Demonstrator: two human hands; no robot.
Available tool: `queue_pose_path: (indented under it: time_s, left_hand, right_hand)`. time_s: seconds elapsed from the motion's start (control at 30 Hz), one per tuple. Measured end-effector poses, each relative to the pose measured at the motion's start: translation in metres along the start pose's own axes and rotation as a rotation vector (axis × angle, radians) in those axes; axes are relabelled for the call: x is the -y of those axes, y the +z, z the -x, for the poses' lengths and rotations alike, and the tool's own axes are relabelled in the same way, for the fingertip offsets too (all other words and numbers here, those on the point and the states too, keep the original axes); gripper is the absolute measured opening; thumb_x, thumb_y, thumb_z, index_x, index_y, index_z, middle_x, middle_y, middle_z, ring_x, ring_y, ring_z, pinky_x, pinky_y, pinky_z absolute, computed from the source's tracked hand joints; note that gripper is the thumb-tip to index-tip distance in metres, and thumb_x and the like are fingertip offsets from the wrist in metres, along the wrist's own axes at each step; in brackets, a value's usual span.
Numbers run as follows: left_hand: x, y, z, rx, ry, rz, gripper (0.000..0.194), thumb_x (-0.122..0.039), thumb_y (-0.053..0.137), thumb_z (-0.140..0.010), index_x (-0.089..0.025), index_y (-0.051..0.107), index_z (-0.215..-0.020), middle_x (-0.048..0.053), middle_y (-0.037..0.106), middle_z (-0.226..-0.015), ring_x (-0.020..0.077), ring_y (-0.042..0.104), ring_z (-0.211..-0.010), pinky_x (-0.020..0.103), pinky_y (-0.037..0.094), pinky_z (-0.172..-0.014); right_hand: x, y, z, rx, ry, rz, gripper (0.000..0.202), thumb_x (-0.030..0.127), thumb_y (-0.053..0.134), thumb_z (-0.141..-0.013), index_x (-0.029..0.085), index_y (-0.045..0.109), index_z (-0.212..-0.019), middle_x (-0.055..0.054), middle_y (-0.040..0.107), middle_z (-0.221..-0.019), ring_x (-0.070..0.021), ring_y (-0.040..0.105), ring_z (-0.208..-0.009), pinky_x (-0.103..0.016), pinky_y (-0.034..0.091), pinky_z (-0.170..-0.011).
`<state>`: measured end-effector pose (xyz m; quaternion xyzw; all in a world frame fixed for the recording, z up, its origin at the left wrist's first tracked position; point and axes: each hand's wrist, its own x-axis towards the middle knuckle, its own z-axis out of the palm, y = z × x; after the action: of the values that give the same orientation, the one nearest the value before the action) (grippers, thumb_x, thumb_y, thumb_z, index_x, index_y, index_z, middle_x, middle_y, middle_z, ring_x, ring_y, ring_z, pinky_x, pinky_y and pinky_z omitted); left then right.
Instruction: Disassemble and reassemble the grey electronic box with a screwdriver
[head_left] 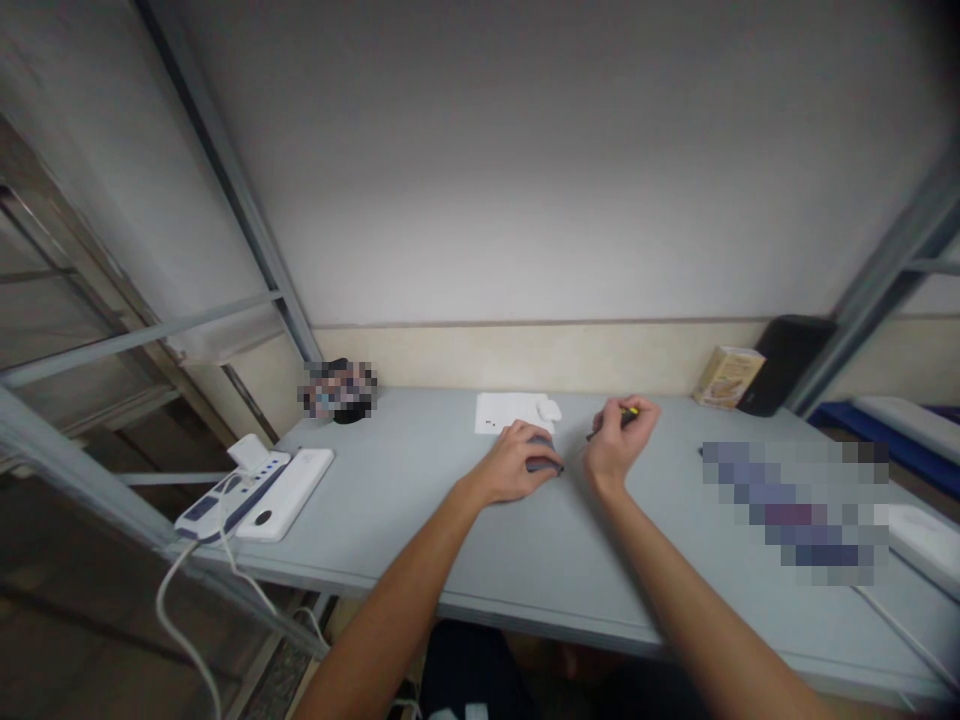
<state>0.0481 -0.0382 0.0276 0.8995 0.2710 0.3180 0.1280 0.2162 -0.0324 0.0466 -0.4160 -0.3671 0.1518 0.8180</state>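
My left hand (519, 465) rests on the grey desk (420, 480), its fingers curled around a small dark bluish object (538, 462). To its right, my right hand (618, 440) grips a thin dark tool with a yellow part (632, 411), like a screwdriver or pen; the tool's tip points down and left. A gap separates the tool from the dark object. Just behind my left hand lies a white sheet (499, 408) with small dark specks on it, and a small white item (550, 410) sits at its right edge.
A power strip (262, 495) and a white flat box (296, 490) lie at the left, with cables hanging over the desk edge. A small yellow box (727, 377) and a black case (787, 360) stand back right. Blurred items lie at both sides.
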Motion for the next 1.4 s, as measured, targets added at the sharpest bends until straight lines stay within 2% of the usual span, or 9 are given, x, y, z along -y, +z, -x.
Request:
queue_pose_path:
  time_s: [0.13, 0.37, 0.5, 0.63, 0.73, 0.87, 1.03, 1.27, 1.4]
  left_hand:
    - [0.004, 0.003, -0.001, -0.030, -0.002, 0.050, 0.009, -0.029, 0.073, -0.087, -0.025, 0.077, -0.094, 0.005, 0.066, -0.116, 0.0219, 0.053, -0.114, 0.038, 0.040, -0.106]
    - [0.005, 0.004, -0.002, -0.082, -0.038, 0.075, 0.008, -0.028, 0.069, -0.090, -0.024, 0.076, -0.092, 0.005, 0.067, -0.112, 0.0209, 0.054, -0.112, 0.038, 0.041, -0.104]
    - [0.013, 0.001, -0.003, -0.186, -0.139, 0.030, 0.011, -0.029, 0.066, -0.092, -0.024, 0.075, -0.092, 0.004, 0.066, -0.110, 0.0210, 0.053, -0.111, 0.038, 0.043, -0.101]
    - [0.028, -0.006, -0.001, -0.336, -0.281, -0.080, 0.013, -0.027, 0.062, -0.094, -0.024, 0.074, -0.092, 0.005, 0.065, -0.104, 0.0215, 0.054, -0.107, 0.039, 0.044, -0.100]
    - [0.042, -0.013, 0.005, -0.377, -0.362, -0.193, 0.016, -0.026, 0.059, -0.095, -0.023, 0.074, -0.095, 0.006, 0.064, -0.104, 0.0221, 0.053, -0.106, 0.038, 0.045, -0.098]
    - [0.064, -0.021, 0.015, -0.367, -0.457, -0.308, 0.015, -0.026, 0.061, -0.094, -0.023, 0.075, -0.097, 0.007, 0.064, -0.104, 0.0236, 0.053, -0.105, 0.039, 0.045, -0.098]
    - [0.086, -0.019, 0.018, -0.349, -0.505, -0.317, 0.016, -0.027, 0.062, -0.093, -0.023, 0.077, -0.098, 0.007, 0.065, -0.102, 0.0240, 0.052, -0.104, 0.039, 0.045, -0.098]
    - [0.090, -0.014, 0.016, -0.225, -0.481, -0.338, 0.019, -0.033, 0.061, -0.094, -0.028, 0.078, -0.103, 0.007, 0.063, -0.108, 0.0254, 0.050, -0.107, 0.041, 0.044, -0.097]
    - [0.087, -0.016, 0.019, -0.254, -0.515, -0.336, 0.022, -0.030, 0.057, -0.097, -0.027, 0.077, -0.107, 0.008, 0.063, -0.111, 0.0257, 0.050, -0.107, 0.042, 0.043, -0.098]
  right_hand:
    - [-0.003, 0.000, -0.009, -0.139, -0.006, -0.052, 0.021, 0.027, 0.056, -0.084, 0.026, 0.038, -0.093, 0.010, 0.039, -0.068, -0.0085, 0.040, -0.047, -0.022, 0.032, -0.046]
    - [-0.014, -0.004, -0.020, -0.233, 0.157, -0.067, 0.024, 0.029, 0.055, -0.081, 0.027, 0.034, -0.093, 0.010, 0.037, -0.066, -0.0085, 0.038, -0.044, -0.022, 0.030, -0.042]
    - [-0.018, -0.006, -0.023, -0.233, 0.242, -0.023, 0.025, 0.031, 0.053, -0.081, 0.028, 0.032, -0.093, 0.009, 0.037, -0.068, -0.0093, 0.038, -0.047, -0.022, 0.031, -0.042]
    - [-0.027, -0.008, -0.023, -0.185, 0.255, 0.079, 0.026, 0.040, 0.048, -0.085, 0.029, 0.026, -0.094, 0.008, 0.035, -0.071, -0.0103, 0.038, -0.047, -0.023, 0.031, -0.042]
    - [-0.033, -0.009, -0.022, -0.135, 0.262, 0.140, 0.027, 0.046, 0.042, -0.087, 0.029, 0.023, -0.094, 0.008, 0.035, -0.074, -0.0104, 0.040, -0.048, -0.024, 0.032, -0.043]
    - [-0.036, -0.009, -0.020, -0.140, 0.372, 0.149, 0.026, 0.042, 0.044, -0.084, 0.029, 0.024, -0.096, 0.008, 0.037, -0.074, -0.0108, 0.043, -0.048, -0.024, 0.037, -0.045]
    - [-0.036, -0.008, -0.018, -0.149, 0.512, 0.115, 0.025, 0.030, 0.046, -0.080, 0.028, 0.028, -0.098, 0.008, 0.042, -0.072, -0.0117, 0.046, -0.050, -0.023, 0.040, -0.047]
    - [-0.039, -0.007, -0.015, -0.103, 0.530, 0.133, 0.026, 0.030, 0.047, -0.079, 0.028, 0.029, -0.098, 0.008, 0.042, -0.068, -0.0125, 0.048, -0.051, -0.023, 0.042, -0.049]
    - [-0.036, -0.007, -0.019, -0.018, 0.519, 0.149, 0.023, 0.033, 0.045, -0.079, 0.028, 0.031, -0.096, 0.009, 0.041, -0.067, -0.0117, 0.047, -0.049, -0.022, 0.041, -0.047]
